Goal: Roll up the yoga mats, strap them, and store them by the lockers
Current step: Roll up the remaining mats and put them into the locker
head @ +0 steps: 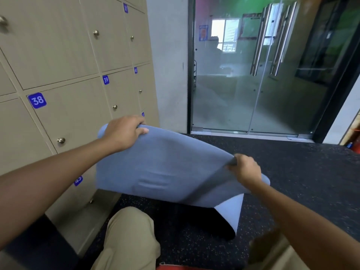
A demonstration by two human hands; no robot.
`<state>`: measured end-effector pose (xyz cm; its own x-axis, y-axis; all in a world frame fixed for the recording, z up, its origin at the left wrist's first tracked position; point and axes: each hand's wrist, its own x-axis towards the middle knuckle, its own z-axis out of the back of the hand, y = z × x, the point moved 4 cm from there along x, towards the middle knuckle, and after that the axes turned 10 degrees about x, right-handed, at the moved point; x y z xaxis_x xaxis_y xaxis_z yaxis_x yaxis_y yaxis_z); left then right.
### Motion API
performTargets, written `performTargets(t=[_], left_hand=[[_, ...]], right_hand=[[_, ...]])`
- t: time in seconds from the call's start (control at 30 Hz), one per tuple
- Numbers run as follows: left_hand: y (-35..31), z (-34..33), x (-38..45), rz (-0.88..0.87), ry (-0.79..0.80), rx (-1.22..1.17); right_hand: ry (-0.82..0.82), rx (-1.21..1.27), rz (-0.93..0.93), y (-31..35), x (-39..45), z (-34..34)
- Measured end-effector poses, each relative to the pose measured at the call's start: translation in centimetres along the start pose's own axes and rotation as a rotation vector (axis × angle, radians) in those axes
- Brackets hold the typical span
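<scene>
Up off the floor, a blue yoga mat (159,168) hangs between two hands, its far edge lifted and its middle sagging toward the person; the left hand (124,133) grips the mat's upper left corner, fingers curled over the far side and thumb pressed on the near face; the right hand (246,168) pinches the mat's right edge lower down, fingers bunched round a fold of the material, so the mat slopes down from left to right. Below the right hand a paler corner of the mat (232,211) droops and touches the dark speckled floor (292,162); the rest of the mat is held clear of it, above the person's bent knee in tan trousers (128,236).

Just beside the left hand stands a wall of beige lockers (68,65) with round metal knobs and blue number plates; one plate reads 38 (37,100), another 39 (105,79). Beyond the mat, glass doors (253,75) with long steel handles close off a dim room; a blurred figure shows behind the glass.
</scene>
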<state>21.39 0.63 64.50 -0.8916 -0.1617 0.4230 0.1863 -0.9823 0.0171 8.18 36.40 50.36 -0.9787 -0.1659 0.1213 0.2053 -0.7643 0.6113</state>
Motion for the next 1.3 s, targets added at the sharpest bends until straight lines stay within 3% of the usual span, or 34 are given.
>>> performTargets(t=[0.2, 0.43, 0.73, 0.93, 1.3], left_hand=[[3.3, 4.2, -1.0, 0.155, -0.102, -0.118], [4.0, 9.8, -1.8, 0.184, -0.256, -0.194], [0.9, 11.6, -2.8, 0.1, -0.308, -0.189], [-1.2, 11.4, -5.2, -0.074, -0.261, -0.17], [-3.7, 9.3, -16.7, -0.327, -0.211, -0.155]], right_hand=[[-0.257, -0.131, 0.247, 10.3, 6.1, 10.4], [-0.527, -0.199, 0.434, 19.2, 4.8, 20.0], [-0.515, -0.266, 0.484, 14.0, -2.7, 22.9], [-0.57, -0.357, 0.765, 10.2, -10.2, 24.8], [-0.397, -0.274, 0.813, 6.3, -21.7, 15.4]])
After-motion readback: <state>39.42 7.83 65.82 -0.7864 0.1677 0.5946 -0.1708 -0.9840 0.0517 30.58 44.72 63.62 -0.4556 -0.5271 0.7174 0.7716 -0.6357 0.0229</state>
